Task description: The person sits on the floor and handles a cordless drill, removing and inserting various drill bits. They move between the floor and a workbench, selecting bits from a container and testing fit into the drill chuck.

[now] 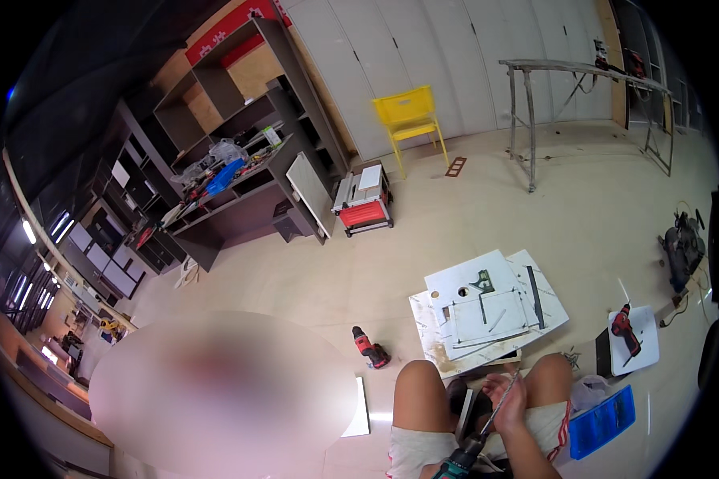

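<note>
Fingers (491,384) of the right hand (511,398) are loosely bent and not closed, with the palm turned up. One long, silver, twisty metal drill bit (500,407) crosses in front of that palm; I cannot tell if they touch. The bit sticks out of one teal and black power drill (460,461), which is just below the fingers and to their left. The right forearm (533,453) comes up from the lower edge. The left hand is out of sight, so I cannot tell how its fingers are.

Two bare knees stand near the fingers, one on each side. Just past the fingers, a messy stack of big white flat boards (439,282) blocks the floor ahead. One green and dark metal square (481,282) lies on top.

There are two red and black power drills: one (371,349) on the floor left of the fingers, one (626,330) well to their right. Also on the right are one clear plastic bag (589,392) and one blue plastic tray (586,437). One yellow chair (406,106) stands far ahead.
</note>
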A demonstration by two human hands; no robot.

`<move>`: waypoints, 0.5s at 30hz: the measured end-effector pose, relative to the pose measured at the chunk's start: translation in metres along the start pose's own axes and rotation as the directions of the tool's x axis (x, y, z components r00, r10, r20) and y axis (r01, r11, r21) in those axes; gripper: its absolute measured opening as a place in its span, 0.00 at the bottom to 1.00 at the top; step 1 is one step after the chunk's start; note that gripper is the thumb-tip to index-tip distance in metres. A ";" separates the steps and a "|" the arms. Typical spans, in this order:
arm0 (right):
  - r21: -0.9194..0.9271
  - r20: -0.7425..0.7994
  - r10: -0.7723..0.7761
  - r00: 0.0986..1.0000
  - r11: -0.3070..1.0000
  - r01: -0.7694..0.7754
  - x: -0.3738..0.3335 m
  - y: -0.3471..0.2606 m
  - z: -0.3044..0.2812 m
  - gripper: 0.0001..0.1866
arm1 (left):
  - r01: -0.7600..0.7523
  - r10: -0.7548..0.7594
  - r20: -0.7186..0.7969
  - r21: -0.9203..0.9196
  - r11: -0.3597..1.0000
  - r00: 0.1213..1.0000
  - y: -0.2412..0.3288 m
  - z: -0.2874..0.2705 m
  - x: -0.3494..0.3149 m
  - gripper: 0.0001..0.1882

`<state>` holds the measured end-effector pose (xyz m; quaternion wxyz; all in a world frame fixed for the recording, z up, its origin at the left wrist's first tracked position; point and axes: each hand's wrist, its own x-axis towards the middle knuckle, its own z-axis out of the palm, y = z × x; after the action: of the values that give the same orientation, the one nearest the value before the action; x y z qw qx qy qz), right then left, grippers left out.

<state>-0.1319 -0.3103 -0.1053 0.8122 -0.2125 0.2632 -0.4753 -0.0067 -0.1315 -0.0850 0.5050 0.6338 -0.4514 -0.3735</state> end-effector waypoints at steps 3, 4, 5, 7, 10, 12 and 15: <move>-0.440 -0.217 -0.046 0.975 0.896 -0.056 0.039 0.092 -0.087 0.32 | -0.003 0.003 -0.011 -0.007 1.000 1.000 0.000 -0.001 0.001 0.10; -0.721 -0.198 -0.186 0.962 0.693 -0.014 0.047 0.124 -0.122 0.33 | -0.003 0.003 -0.009 -0.009 1.000 1.000 0.001 0.000 0.002 0.10; -0.915 -0.177 -0.334 0.926 0.402 -0.030 0.058 0.151 -0.156 0.34 | -0.017 0.017 -0.003 -0.012 1.000 1.000 0.003 0.001 0.006 0.10; -0.977 -0.215 -0.073 0.974 0.022 -0.214 0.047 0.176 -0.158 0.33 | 0.007 -0.008 -0.039 -0.013 1.000 0.999 -0.001 -0.006 -0.005 0.10; -0.929 -0.320 0.259 0.911 -0.273 -0.249 0.038 0.176 -0.148 0.32 | 0.026 -0.027 -0.079 -0.023 0.999 0.997 -0.006 -0.013 -0.018 0.10; -0.907 -0.353 0.328 0.876 -0.350 -0.234 0.037 0.170 -0.143 0.31 | 0.030 -0.031 -0.084 -0.022 0.999 0.996 -0.005 -0.017 -0.019 0.11; -0.893 -0.385 0.360 0.850 -0.379 -0.244 0.033 0.166 -0.134 0.30 | 0.047 -0.048 -0.109 -0.017 0.999 0.993 -0.004 -0.023 -0.030 0.11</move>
<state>-0.0932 -0.2761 -0.3147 0.4235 -0.7016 0.5471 0.1707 0.0065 -0.0954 -0.0838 0.5246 0.6602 -0.4050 -0.3535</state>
